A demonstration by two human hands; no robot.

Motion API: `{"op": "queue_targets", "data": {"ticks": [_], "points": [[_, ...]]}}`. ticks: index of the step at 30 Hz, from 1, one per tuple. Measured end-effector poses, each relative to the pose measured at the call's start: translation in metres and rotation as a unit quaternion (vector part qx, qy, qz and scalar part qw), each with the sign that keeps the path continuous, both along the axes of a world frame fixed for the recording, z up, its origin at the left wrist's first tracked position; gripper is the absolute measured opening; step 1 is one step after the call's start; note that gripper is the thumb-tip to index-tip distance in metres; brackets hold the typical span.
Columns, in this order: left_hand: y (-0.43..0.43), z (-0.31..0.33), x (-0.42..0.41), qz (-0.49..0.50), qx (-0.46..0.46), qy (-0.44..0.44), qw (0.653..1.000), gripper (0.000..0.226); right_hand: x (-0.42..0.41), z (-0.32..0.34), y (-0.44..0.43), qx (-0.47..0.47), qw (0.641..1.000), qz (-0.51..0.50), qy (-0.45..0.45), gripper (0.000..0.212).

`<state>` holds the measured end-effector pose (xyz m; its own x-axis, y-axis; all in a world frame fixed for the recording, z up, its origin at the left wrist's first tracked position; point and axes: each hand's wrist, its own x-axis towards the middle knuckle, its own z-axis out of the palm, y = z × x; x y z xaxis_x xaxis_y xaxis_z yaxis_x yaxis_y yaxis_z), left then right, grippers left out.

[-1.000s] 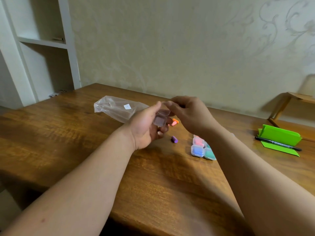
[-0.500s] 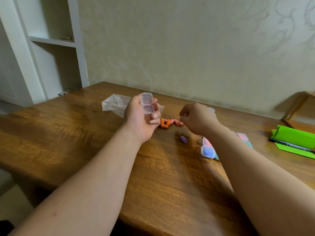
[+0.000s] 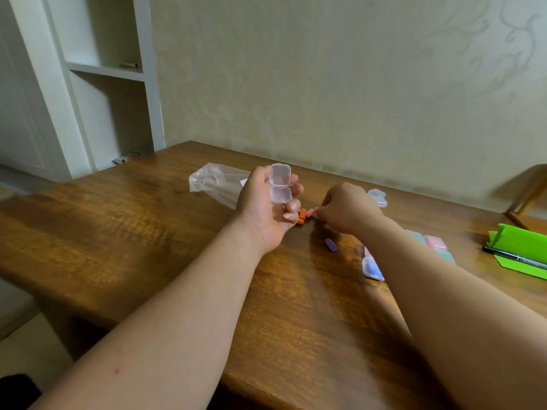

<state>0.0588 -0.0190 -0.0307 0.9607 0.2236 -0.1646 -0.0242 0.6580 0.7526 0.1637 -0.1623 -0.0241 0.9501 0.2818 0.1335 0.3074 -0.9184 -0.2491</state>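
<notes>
Clear glossy plastic box [image 3: 280, 187]; polished wooden table [image 3: 124, 229].

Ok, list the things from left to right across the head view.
Crumpled clear plastic bag, small clear hinged box, orange foam earplugs, pink foam earplug, purple foam earplug, blue-filled clear box, pink-filled clear box, green folded card.

The open box [image 3: 280, 186] sits in the fingers [image 3: 293, 207] of the left hand [image 3: 266, 208], above the desk [image 3: 118, 226]. A bag [image 3: 219, 182] lies behind and left of them. Right of them, plugs [image 3: 302, 216] lie in a row on the desk, reaching the right hand [image 3: 347, 210]. Nearer than those fingers lies a lone plug [image 3: 331, 245], with shut boxes [image 3: 373, 269] to its right.
</notes>
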Motion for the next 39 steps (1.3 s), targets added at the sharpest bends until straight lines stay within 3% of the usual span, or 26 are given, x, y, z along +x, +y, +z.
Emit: {"op": "queue_targets", "data": {"ticks": [8,14,19,25,34,39], "points": [[-0.011,0.000,-0.002,-0.032,0.067,0.013,0.997,0.048,-0.036,0.013,-0.029,0.132,0.990,0.033,-0.036,0.019],[-0.019,-0.002,-0.001,-0.074,0.109,0.020,0.991,0.044,-0.066,0.018,-0.039,0.305,0.941,0.097,-0.108,0.013],[-0.023,-0.005,0.000,-0.105,0.114,-0.009,0.988,0.041,-0.072,0.016,-0.032,0.259,0.942,0.172,-0.125,0.002],[-0.023,-0.004,0.000,-0.131,0.115,-0.037,0.984,0.032,-0.072,0.007,-0.029,0.176,0.957,0.193,-0.129,0.008],[-0.024,-0.003,-0.002,-0.130,0.100,-0.035,0.986,0.037,-0.070,0.002,-0.025,0.163,0.955,0.205,-0.141,0.011],[-0.023,-0.001,0.002,-0.082,0.083,-0.006,0.993,0.037,-0.058,0.007,-0.034,0.238,0.944,0.166,-0.155,0.012]]}}
